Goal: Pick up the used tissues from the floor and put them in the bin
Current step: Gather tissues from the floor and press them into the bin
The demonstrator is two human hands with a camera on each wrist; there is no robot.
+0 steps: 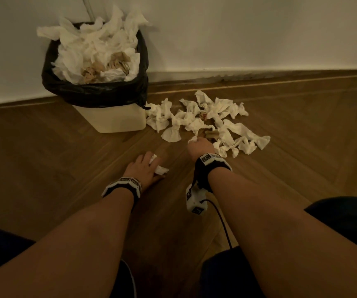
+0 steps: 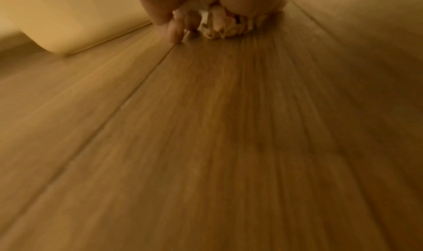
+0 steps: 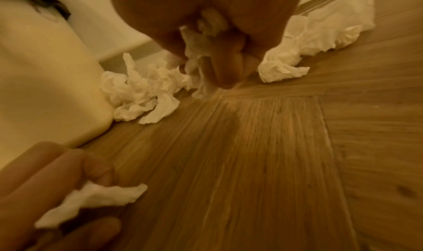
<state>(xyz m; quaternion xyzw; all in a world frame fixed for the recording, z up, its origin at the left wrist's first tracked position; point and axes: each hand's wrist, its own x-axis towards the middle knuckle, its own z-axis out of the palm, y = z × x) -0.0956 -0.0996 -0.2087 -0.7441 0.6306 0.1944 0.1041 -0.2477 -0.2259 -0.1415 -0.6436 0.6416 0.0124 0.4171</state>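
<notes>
A cream bin with a black liner stands against the wall, heaped with white and brown tissues. To its right, several crumpled white tissues lie scattered on the wooden floor. My left hand is low over the floor and pinches a small white tissue, which also shows in the right wrist view as a tissue between fingers and thumb. At the near edge of the pile my right hand is curled round another tissue; the right wrist view shows that tissue bunched in the fist.
White wall and skirting run behind the bin and pile. A brown scrap lies among the tissues just past my right hand. Bare wooden floor stretches left and right of the hands. My knees frame the bottom of the head view.
</notes>
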